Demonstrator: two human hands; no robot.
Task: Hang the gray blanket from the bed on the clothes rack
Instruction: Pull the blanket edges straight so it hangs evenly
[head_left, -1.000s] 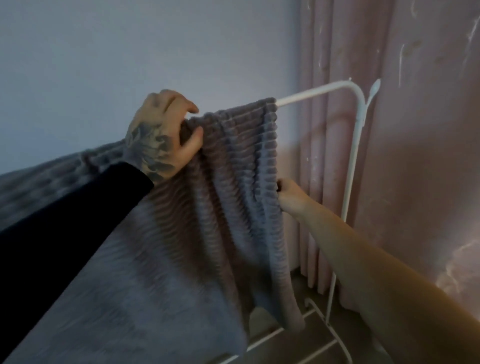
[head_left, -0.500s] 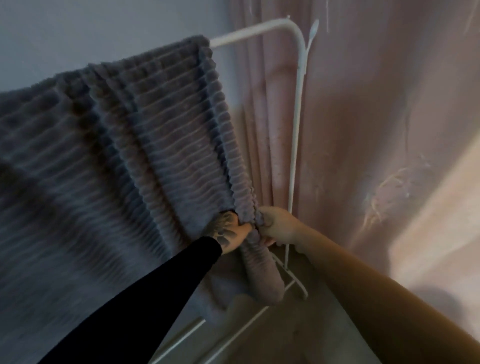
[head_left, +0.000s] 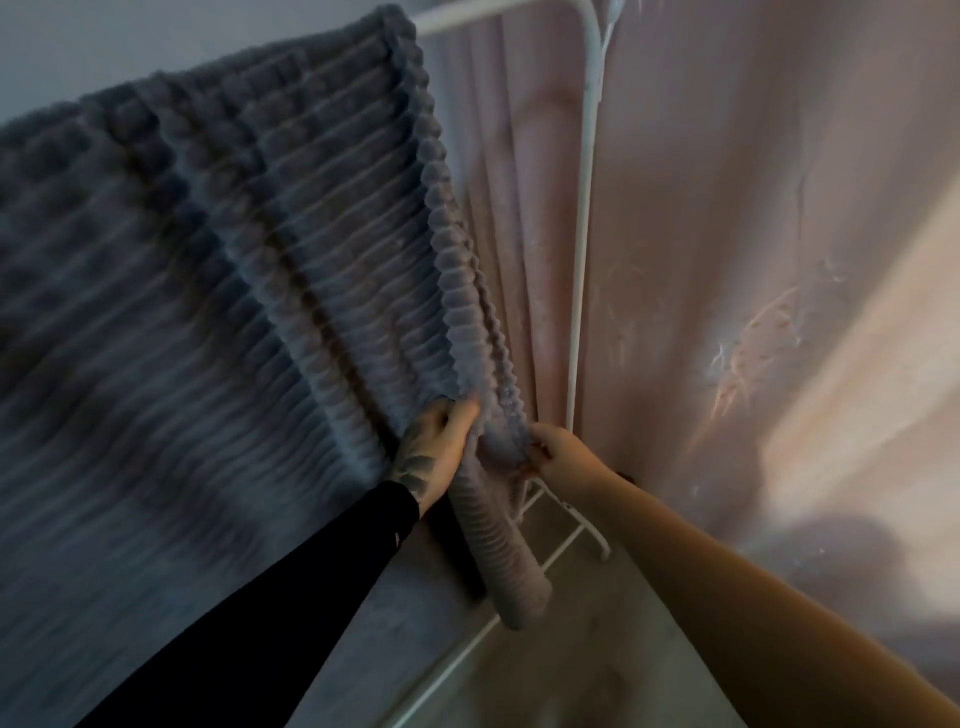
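The gray ribbed blanket (head_left: 270, 270) hangs draped over the top bar of the white clothes rack (head_left: 584, 218) and spreads down across the left of the view. My left hand (head_left: 436, 452), tattooed, with a black sleeve, grips the blanket's right edge low down. My right hand (head_left: 558, 449), bare-armed, holds the same edge just to the right. Between and below the two hands a bunched corner of the blanket dangles toward the rack's base bars.
A pink curtain (head_left: 753, 234) hangs right behind the rack's upright. The rack's white base bars (head_left: 566, 545) run along the floor below my hands. A pale wall shows at the top left.
My left hand left the top bar and came down to the blanket's lower right edge next to my right hand. The view tilted down and closer; both hands shifted slightly along the edge.
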